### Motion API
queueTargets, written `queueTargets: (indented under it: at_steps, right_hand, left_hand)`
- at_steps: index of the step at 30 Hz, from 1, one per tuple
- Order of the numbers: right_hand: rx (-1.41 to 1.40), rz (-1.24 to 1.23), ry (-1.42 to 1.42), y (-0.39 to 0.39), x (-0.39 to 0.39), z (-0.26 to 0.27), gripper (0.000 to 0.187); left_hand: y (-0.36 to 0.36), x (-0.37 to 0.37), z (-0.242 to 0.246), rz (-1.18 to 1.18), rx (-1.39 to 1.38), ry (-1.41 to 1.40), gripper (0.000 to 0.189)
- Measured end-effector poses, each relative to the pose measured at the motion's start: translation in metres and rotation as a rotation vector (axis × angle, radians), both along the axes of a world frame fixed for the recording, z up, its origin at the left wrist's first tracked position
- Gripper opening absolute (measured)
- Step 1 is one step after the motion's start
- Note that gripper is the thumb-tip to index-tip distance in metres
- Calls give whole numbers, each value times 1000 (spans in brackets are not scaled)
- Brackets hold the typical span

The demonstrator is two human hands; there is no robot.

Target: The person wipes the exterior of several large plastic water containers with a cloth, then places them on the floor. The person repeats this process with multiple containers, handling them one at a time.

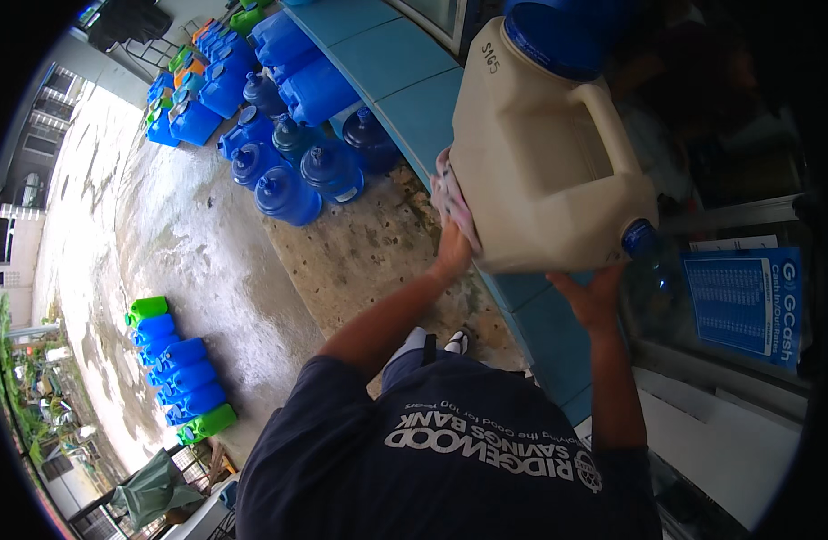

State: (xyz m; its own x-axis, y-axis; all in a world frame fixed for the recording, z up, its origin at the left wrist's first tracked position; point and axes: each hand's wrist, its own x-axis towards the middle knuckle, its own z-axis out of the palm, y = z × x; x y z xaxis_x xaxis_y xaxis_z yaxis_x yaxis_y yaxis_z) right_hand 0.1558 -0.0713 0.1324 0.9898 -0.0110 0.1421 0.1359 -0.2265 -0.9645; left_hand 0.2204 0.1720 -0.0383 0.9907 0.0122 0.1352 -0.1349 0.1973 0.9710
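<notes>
A large beige plastic water jug with a moulded handle, a wide blue screw lid and a small blue spout cap is over the blue-tiled ledge. Handwriting marks its shoulder. My left hand presses a pink patterned cloth against the jug's left side. My right hand is spread under the jug's bottom edge, its fingertips partly hidden behind it. Whether the jug also rests on the ledge cannot be told.
The blue-tiled ledge runs along a glass window frame. Round blue bottles and several blue jugs stand on the concrete floor at upper left. Another row of blue and green jugs stands at lower left. A printed blue sign is at right.
</notes>
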Motion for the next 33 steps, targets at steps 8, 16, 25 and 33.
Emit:
queueTargets:
  at_steps: [8, 16, 25, 33]
  right_hand:
    - [-71, 3, -194, -7, 3, -3, 108]
    - [32, 84, -137, -51, -8, -25, 92]
    - [233, 214, 473, -29, -57, -51, 68]
    - [1140, 617, 324, 19, -70, -24, 59]
  left_hand:
    - [-35, -59, 121, 69, 586, -604, 74]
    - [-31, -59, 71, 186, 1025, -656, 53]
    - [48, -103, 29, -196, 607, -75, 62]
    - [-18, -126, 258, -405, 642, -873, 76]
